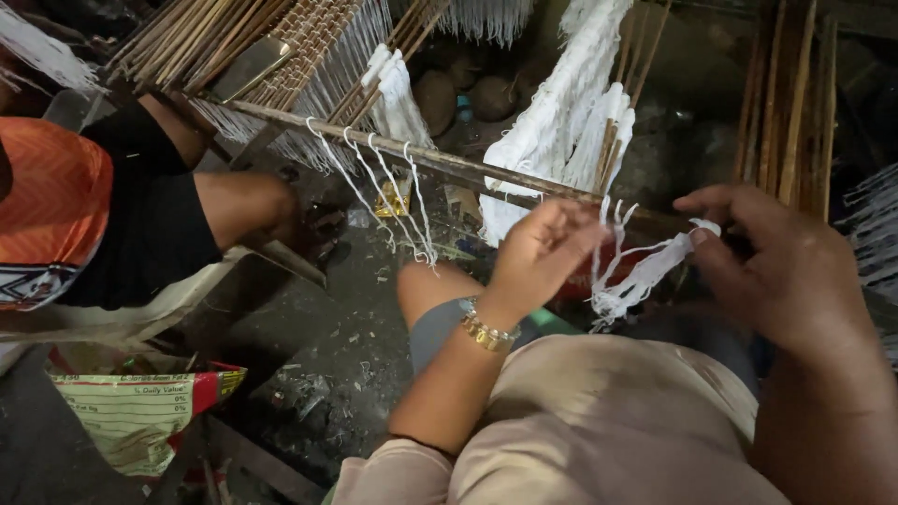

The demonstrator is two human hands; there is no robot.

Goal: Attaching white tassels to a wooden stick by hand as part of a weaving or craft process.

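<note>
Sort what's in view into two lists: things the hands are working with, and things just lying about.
In use:
left hand
right hand
white string bundle held between them
wooden rod hung with strings

Lying about:
printed bag
yellow packet
round brown lumps

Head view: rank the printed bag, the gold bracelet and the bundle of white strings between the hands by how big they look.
1. Printed bag, largest, though partly cut off and close to the camera.
2. Bundle of white strings.
3. Gold bracelet, clearly smallest.
</note>
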